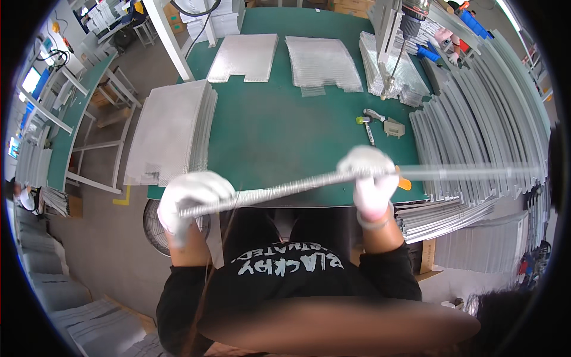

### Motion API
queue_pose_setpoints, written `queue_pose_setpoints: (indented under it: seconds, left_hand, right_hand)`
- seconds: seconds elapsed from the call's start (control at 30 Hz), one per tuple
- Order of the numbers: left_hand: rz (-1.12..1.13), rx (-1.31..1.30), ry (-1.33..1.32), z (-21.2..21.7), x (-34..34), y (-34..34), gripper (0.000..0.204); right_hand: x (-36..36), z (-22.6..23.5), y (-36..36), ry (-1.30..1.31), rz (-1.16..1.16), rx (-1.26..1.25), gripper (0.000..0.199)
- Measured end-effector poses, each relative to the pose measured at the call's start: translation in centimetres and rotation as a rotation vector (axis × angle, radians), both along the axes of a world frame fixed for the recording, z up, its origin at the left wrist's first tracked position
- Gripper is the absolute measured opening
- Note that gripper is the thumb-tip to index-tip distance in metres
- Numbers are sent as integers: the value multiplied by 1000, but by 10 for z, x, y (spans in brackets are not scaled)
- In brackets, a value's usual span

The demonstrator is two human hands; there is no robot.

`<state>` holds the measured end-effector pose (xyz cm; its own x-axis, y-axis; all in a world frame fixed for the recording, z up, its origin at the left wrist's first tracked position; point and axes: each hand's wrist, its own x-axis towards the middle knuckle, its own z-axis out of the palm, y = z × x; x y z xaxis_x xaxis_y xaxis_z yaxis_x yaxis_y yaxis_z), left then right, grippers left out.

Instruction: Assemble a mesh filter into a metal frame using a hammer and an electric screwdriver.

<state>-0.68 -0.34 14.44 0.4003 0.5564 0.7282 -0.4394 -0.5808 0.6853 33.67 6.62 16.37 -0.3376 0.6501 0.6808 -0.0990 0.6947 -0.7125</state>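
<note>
Head view: left hand (189,199) and right hand (372,178), both gloved, fingers clenched on a long metal strip (297,185), held level above the near edge of the green surface (267,131). Beyond the strip: hammer (366,126). Right of it: stacked strips (476,131).

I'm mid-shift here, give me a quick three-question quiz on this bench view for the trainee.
1. True or false: both gloved hands grip the long ribbed metal strip.
2. Which hand holds the strip's end? A) left hand B) right hand
3. What colour is the workbench top?

Key: 1 true. 2 A; the right hand grips partway along, and the strip runs on past it toward the stacked metal strips. 3 green.
</note>
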Motion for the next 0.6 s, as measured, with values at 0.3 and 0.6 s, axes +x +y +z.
queue_pose_setpoints:
  seconds: [0.3,0.6]
  left_hand:
    - [885,39,-18,0,45,-12,6]
    - [821,118,-45,-6,36,-11,26]
  right_hand:
    - [-20,-21,19,277,-20,-37,26]
    - [-28,-27,-3,366,-140,-6,44]
